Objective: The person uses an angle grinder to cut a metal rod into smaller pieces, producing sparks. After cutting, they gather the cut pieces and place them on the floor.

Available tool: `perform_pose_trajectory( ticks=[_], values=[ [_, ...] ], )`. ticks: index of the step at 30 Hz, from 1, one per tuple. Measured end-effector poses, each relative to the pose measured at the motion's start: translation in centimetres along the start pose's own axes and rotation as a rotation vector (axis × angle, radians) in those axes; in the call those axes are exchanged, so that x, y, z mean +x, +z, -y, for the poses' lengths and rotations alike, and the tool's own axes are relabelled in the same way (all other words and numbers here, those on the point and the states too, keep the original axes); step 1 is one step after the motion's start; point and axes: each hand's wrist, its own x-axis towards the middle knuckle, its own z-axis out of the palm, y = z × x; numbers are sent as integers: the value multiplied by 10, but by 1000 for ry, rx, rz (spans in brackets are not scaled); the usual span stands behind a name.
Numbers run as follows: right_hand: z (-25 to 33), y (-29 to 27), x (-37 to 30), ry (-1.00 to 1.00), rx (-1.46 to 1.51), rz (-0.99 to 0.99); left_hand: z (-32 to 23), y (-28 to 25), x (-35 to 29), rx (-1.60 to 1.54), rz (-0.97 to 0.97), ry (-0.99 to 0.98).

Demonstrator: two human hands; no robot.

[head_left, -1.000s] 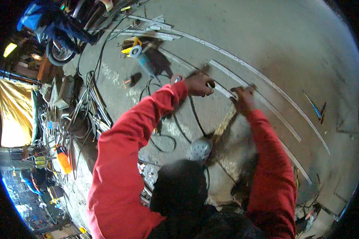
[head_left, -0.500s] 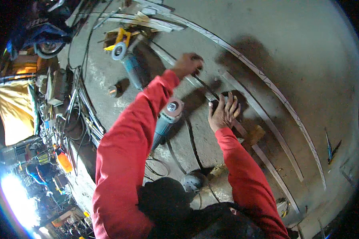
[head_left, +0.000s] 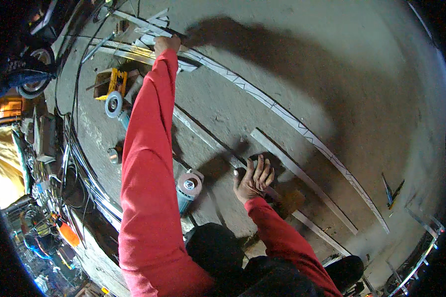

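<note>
My left hand (head_left: 167, 43) is stretched out to the far end, at a long pale metal strip (head_left: 262, 96) with zigzag dark marks. Its fingers look closed, but what they hold is hidden. My right hand (head_left: 255, 179) lies over a flat metal bar (head_left: 200, 131) on the floor, its fingers spread and stretched out. A brownish block (head_left: 291, 202) sits beside that hand, near another flat bar (head_left: 322, 232). One more flat bar (head_left: 302, 180) lies between my right hand and the marked strip.
Two angle grinders lie left of the bar: one grinder (head_left: 114, 105) partly behind my left sleeve, another grinder (head_left: 189, 184) nearer me. A yellow-edged box (head_left: 115, 83), a small round can (head_left: 115, 154), cables (head_left: 77, 99) and heaped metal rods (head_left: 91, 190) are at left. Pliers (head_left: 392, 193) lie far right.
My left hand has moved away from the bar, forward and left to the marked strip and the pile of pieces. My right hand stays spread on the bar. The whole view has shifted.
</note>
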Motion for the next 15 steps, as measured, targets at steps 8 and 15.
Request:
perform_pose_trajectory(
  ticks=[8,15],
  values=[
    [0,-4,0,8,-8,58,-11,4,-1,-14,68,-114],
    [0,-5,1,5,1,22,-14,2,9,-34,149,-146]
  ],
)
